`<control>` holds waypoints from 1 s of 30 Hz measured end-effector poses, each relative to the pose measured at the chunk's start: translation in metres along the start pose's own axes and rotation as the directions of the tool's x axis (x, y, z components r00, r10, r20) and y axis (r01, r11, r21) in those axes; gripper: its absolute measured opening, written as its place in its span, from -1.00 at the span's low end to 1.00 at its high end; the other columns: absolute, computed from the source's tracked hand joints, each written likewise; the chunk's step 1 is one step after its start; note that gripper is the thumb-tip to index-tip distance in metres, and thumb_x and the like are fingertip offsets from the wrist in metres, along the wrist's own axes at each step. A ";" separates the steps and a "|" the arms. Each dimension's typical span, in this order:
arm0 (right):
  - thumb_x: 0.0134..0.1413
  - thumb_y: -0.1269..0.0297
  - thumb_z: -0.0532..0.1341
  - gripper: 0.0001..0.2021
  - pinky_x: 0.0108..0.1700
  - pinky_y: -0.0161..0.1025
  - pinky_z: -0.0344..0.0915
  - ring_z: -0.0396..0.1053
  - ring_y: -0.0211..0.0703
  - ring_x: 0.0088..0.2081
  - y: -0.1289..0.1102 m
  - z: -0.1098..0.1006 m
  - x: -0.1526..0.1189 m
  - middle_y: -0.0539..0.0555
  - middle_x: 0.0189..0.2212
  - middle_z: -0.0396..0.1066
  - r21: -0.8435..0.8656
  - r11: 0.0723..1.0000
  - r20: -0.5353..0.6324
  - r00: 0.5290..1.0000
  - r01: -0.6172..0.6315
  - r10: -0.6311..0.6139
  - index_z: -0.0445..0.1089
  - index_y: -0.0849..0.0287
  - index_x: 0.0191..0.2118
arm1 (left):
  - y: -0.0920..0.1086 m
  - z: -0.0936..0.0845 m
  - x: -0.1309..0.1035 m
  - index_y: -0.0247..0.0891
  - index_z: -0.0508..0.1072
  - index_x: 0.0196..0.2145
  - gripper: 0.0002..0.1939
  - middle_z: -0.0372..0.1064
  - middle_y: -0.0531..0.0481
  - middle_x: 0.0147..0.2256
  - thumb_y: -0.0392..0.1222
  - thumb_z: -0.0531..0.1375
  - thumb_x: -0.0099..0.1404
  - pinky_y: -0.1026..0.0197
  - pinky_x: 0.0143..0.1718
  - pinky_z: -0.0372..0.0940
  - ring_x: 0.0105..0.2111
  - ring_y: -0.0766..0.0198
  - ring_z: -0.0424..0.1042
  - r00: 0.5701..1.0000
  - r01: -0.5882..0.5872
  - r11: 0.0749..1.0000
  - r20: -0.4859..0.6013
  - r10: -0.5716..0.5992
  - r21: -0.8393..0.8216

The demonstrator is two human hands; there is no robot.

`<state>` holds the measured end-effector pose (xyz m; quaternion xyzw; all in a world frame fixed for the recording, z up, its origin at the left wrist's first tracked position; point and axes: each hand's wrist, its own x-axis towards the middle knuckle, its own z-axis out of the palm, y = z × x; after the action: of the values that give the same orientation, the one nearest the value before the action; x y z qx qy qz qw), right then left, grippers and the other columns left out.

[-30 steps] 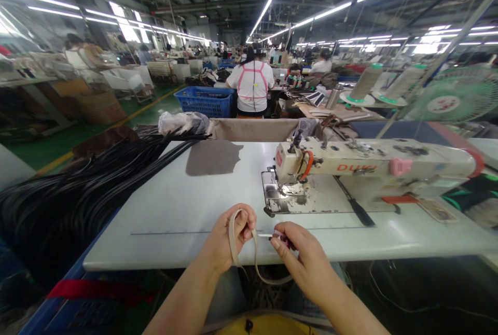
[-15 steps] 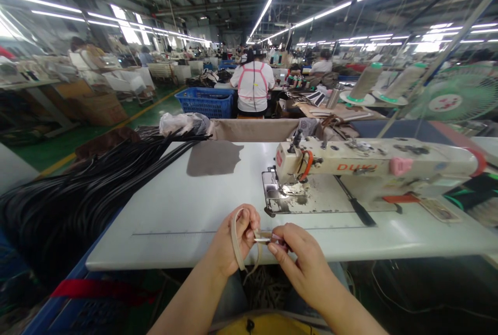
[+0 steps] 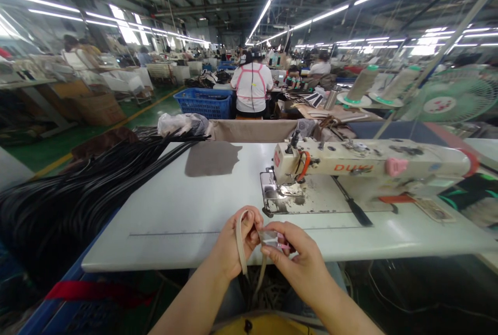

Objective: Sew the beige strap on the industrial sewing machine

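Observation:
My left hand (image 3: 229, 247) is closed on a narrow beige strap (image 3: 240, 247), which loops over the fingers. The strap's loose ends hang below the hand, past the table's front edge. Facing it, my right hand (image 3: 301, 260) pinches small thread snips (image 3: 284, 245) with pink on the handle and pale metal blades. The blades point left, close to the left fingertips and the part of the strap held there. Fingers partly cover the snips, and I cannot make out whether the blades touch the strap.
Behind my hands stands a sewing machine (image 3: 365, 164) on the white table (image 3: 155, 210). A grey-brown flat piece (image 3: 212, 158) lies at the back. Black cords (image 3: 78, 184) are heaped at the left. Further off, a person (image 3: 252, 83) sits beside a blue crate (image 3: 204, 104).
The snips have turned in my right hand, so more of the pink handle and blades shows. My left hand still grips the strap, having shifted only slightly.

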<state>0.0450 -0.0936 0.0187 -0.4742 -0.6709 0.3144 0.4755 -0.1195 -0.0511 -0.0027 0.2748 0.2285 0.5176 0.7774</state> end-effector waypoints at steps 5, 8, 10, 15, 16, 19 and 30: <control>0.09 0.41 0.34 -0.84 -0.33 -0.23 0.27 0.36 -0.14 -0.41 0.004 0.004 0.002 -0.03 -0.45 0.45 -0.006 1.000 -0.032 0.999 0.015 -0.015 0.60 0.03 -0.22 | -0.003 0.005 -0.001 -0.32 0.47 -0.40 -0.61 0.32 0.06 -0.41 0.05 0.44 0.27 0.39 -0.46 0.24 -0.53 0.48 0.22 1.000 -0.011 1.000 -0.004 0.011 0.007; 0.10 0.38 0.34 -0.89 -0.34 -0.23 0.26 0.34 -0.15 -0.42 0.005 0.006 0.003 -0.03 -0.44 0.46 0.029 0.999 -0.028 0.999 -0.028 0.028 0.59 0.04 -0.25 | -0.004 0.004 -0.001 -0.32 0.49 -0.38 -0.62 0.33 0.06 -0.37 0.04 0.46 0.24 0.37 -0.43 0.26 -0.52 0.48 0.22 1.000 -0.014 1.000 -0.010 0.014 0.000; 0.12 0.32 0.33 -0.96 -0.36 -0.25 0.23 0.29 -0.17 -0.45 0.003 0.006 0.003 -0.05 -0.49 0.42 0.082 0.993 -0.046 0.995 -0.083 0.087 0.57 0.06 -0.33 | -0.004 0.003 -0.001 -0.33 0.49 -0.37 -0.62 0.30 0.07 -0.38 0.04 0.46 0.25 0.37 -0.41 0.27 -0.51 0.48 0.22 1.000 0.001 1.000 -0.007 -0.001 -0.013; 0.10 0.12 0.39 -0.83 -0.38 -0.24 0.21 0.19 -0.20 -0.49 0.004 -0.002 0.006 -0.10 -0.54 0.25 0.128 0.970 -0.138 0.965 -0.207 0.224 0.51 0.10 -0.33 | -0.003 0.001 0.000 -0.34 0.46 -0.39 -0.62 0.26 0.09 -0.41 0.03 0.44 0.29 0.43 -0.44 0.20 -0.53 0.52 0.18 1.000 0.024 0.997 0.014 -0.023 -0.071; 0.09 0.09 0.40 -0.78 -0.39 -0.25 0.21 0.19 -0.20 -0.49 0.006 -0.004 0.006 -0.11 -0.53 0.24 0.132 0.967 -0.140 0.962 -0.216 0.234 0.50 0.11 -0.26 | -0.003 0.001 0.000 -0.33 0.46 -0.39 -0.62 0.25 0.09 -0.42 0.02 0.43 0.30 0.44 -0.45 0.18 -0.53 0.53 0.17 1.000 0.024 0.996 0.019 -0.022 -0.083; 0.16 -0.04 0.34 -0.66 -0.38 -0.26 0.21 0.23 -0.17 -0.43 0.013 -0.010 0.003 -0.09 -0.46 0.27 0.130 0.964 -0.063 0.968 -0.232 0.242 0.43 0.11 -0.13 | -0.001 0.000 0.002 -0.33 0.45 -0.38 -0.64 0.22 0.11 -0.43 0.00 0.42 0.31 0.44 -0.45 0.18 -0.53 0.53 0.16 0.999 0.015 0.993 0.039 -0.010 -0.119; 0.45 0.04 0.09 -0.69 -0.29 -0.22 0.14 0.28 -0.15 -0.36 0.017 -0.008 -0.008 -0.05 -0.44 0.29 -0.163 0.986 0.139 0.989 -0.031 0.054 0.32 0.08 -0.31 | -0.003 0.005 0.002 -0.34 0.46 -0.38 -0.67 0.24 0.09 -0.37 -0.05 0.43 0.32 0.48 -0.45 0.22 -0.51 0.54 0.16 0.999 0.021 0.986 0.027 -0.017 -0.165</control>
<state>0.0590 -0.0954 0.0038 -0.5016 -0.7160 0.3025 0.3797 -0.1141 -0.0513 -0.0010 0.2139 0.1773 0.5237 0.8054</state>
